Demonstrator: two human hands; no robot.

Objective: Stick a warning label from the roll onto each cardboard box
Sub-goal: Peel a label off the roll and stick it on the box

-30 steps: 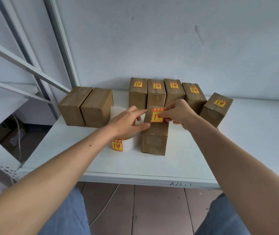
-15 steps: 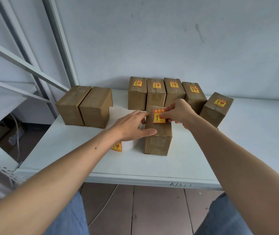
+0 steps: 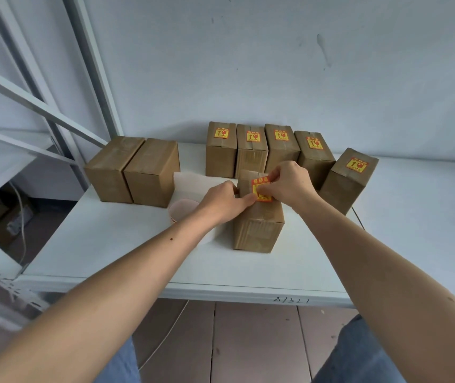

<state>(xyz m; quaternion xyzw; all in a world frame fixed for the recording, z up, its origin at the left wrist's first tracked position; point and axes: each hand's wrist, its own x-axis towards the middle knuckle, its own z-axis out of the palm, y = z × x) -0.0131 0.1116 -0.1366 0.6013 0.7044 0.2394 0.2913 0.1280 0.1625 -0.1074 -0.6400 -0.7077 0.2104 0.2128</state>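
Head cam: both my hands, left [image 3: 225, 201] & right [image 3: 290, 183], press fingertips flat on the label [image 3: 261, 189] atop the box [image 3: 258, 225] directly under them, box's long axis running away from me, gripping nothing.

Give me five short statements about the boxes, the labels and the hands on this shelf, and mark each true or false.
1. Both hands are on the front box. True: the left hand and right hand press the label on its top.
2. The two boxes at left already carry labels. False: their tops are bare.
3. Four labelled boxes stand in a row at the back. True.
4. The tilted box at right has no label. False: a yellow and red label sits on its top.
5. The label roll lies right of the front box. False: it is to its left, under the left forearm.
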